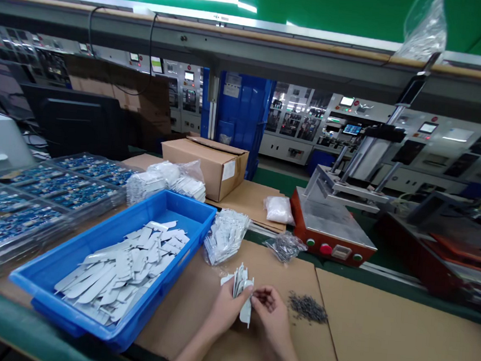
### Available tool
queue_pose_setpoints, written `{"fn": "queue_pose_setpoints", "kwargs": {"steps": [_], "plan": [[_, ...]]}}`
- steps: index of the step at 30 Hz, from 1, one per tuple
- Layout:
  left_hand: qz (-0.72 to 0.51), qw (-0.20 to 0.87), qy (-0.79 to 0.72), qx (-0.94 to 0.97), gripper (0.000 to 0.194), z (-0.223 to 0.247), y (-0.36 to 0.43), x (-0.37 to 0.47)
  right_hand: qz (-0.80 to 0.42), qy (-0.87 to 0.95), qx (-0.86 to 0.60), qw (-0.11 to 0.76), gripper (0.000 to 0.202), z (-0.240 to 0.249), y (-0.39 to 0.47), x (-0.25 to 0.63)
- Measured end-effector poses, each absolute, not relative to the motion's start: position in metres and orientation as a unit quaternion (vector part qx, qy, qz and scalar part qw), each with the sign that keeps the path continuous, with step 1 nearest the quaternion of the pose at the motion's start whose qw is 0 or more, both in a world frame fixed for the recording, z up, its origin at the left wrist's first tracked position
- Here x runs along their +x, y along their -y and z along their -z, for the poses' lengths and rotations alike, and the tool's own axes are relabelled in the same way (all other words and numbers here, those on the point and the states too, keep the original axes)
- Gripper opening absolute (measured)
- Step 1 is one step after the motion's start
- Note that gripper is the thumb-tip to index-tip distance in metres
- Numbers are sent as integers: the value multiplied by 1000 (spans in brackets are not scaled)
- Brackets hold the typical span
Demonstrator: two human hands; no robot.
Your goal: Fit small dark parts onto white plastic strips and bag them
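Note:
My left hand (225,308) is closed around a small bunch of flat white plastic pieces (240,277), which stand up between its thumb and fingers. One white piece (245,312) hangs lower, between my two hands. Close against its right side is my right hand (273,315), with curled fingers and the thumb and fingertips brought together; what they pinch is too small or hidden to make out. A pile of tiny dark grey parts (308,308) lies on the cardboard just right of my right hand. To the left, a blue tray (187,266) holds many similar white pieces (130,266).
Bagged white pieces (226,236) lie behind my hands, beside a clear bag of small metallic parts (286,246). A red-based press (331,229) stands at the back right. Clear trays of blue circuit boards (65,186) sit left. A cardboard box (206,163) is behind.

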State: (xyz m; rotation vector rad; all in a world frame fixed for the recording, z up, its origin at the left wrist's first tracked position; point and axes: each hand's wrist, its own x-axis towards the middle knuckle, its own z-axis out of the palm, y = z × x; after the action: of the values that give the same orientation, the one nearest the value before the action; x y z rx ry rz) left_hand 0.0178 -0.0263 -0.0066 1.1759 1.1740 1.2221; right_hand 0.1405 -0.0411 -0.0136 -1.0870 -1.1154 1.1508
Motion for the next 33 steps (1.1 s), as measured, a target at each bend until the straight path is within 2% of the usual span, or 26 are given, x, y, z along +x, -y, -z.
{"fn": "queue_pose_setpoints", "kwargs": {"steps": [3, 7, 14, 22, 25, 30, 33], "plan": [[-514, 533, -489, 461, 35, 4, 27, 17, -547, 460, -437, 546, 27, 12, 42, 143], [-537, 506, -504, 449, 37, -2, 27, 15, -586, 485, -421, 494, 27, 6, 45, 145], [-549, 475, -503, 470, 37, -3, 27, 13, -509, 550, -458, 477, 27, 1, 46, 143], [-540, 508, -498, 450, 38, 3, 26, 15, -388, 612, -484, 490, 19, -5, 51, 139], [-532, 505, -492, 468, 34, 5, 26, 16, -386, 612, -489, 487, 19, -4, 51, 140], [-533, 487, -506, 472, 33, 4, 24, 14, -455, 596, -483, 452, 21, 3, 46, 143], [-512, 457, -538, 490, 32, 3, 21, 8, -413, 590, -510, 471, 23, 8, 39, 155]]}}
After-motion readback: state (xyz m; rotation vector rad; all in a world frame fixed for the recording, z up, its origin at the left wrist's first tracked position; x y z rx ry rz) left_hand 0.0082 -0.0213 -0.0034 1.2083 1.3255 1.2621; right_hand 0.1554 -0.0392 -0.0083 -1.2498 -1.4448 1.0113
